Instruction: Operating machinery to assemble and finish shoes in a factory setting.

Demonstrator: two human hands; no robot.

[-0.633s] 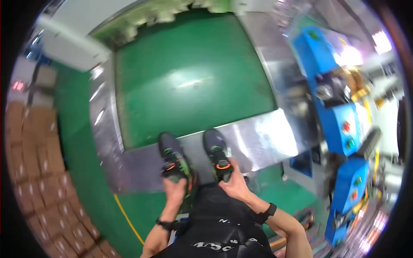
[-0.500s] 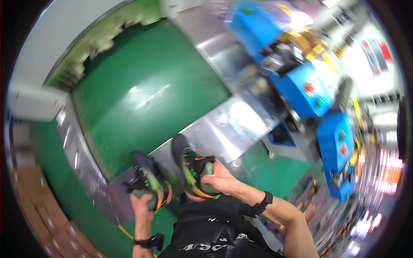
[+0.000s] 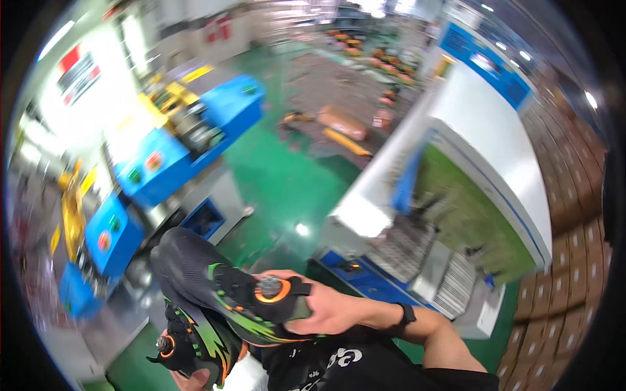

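Two black athletic shoes with green and orange markings are in my hands. My right hand (image 3: 329,306) is closed around the heel of the right shoe (image 3: 225,296), whose toe points up and left. Lower and to the left, my left hand (image 3: 190,380) grips the heel of the left shoe (image 3: 199,335); most of that hand is hidden by the shoe and the picture's lower edge. A grey knob (image 3: 268,285) stands in the orange-rimmed opening of the right shoe. The left shoe has a similar knob (image 3: 163,344). The two shoes overlap at their fronts.
Blue machine heads (image 3: 156,166) with red and green buttons stand at left. On the right is a white machine (image 3: 489,150) with a green hanging curtain (image 3: 466,208). Stacked cartons (image 3: 567,274) line the far right. Green floor (image 3: 274,156) runs between the machines.
My view has swung right: the blue machines now stand at left and the white machine has come in. Both shoes have come up closer to the camera, still held.
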